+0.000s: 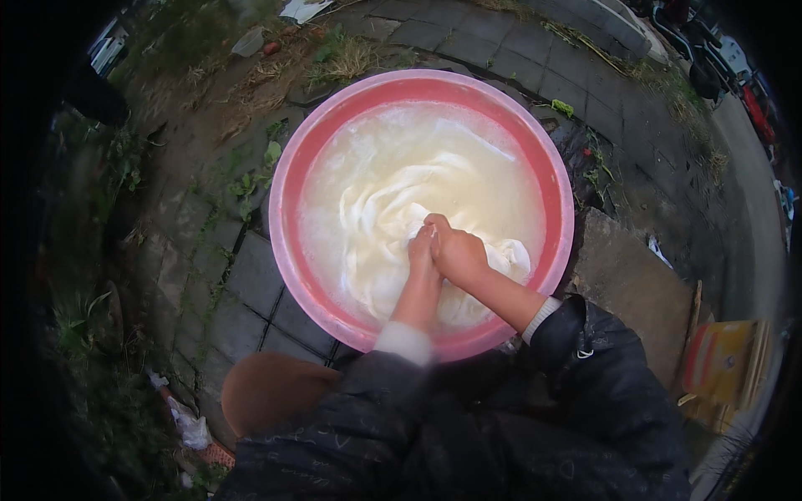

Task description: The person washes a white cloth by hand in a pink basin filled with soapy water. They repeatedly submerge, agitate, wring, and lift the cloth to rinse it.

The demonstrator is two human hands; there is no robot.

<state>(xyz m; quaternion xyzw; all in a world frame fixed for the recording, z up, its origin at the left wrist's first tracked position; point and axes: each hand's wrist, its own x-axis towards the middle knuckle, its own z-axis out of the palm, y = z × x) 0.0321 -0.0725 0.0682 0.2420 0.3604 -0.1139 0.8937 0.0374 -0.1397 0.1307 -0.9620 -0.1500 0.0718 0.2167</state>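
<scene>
A round pink plastic basin (554,156) stands in front of me, filled with cloudy, sudsy water (501,188). White cloth (432,172) lies in folds in the water, and a bunched part rises above the surface at the right. My left hand (424,247) and my right hand (460,250) are pressed together near the basin's middle, both closed on the cloth. A wad of it shows just beyond my fingers. The fingers of both hands are partly hidden, and the cloth's lower layers are lost in the water.
Grey paving tiles (250,275) with weeds in their joints surround the basin. A flat stone slab (633,275) lies to the right, near a yellow and red box (717,363). Parked vehicles (720,56) stand at the upper right. Plastic litter (191,426) lies at the lower left.
</scene>
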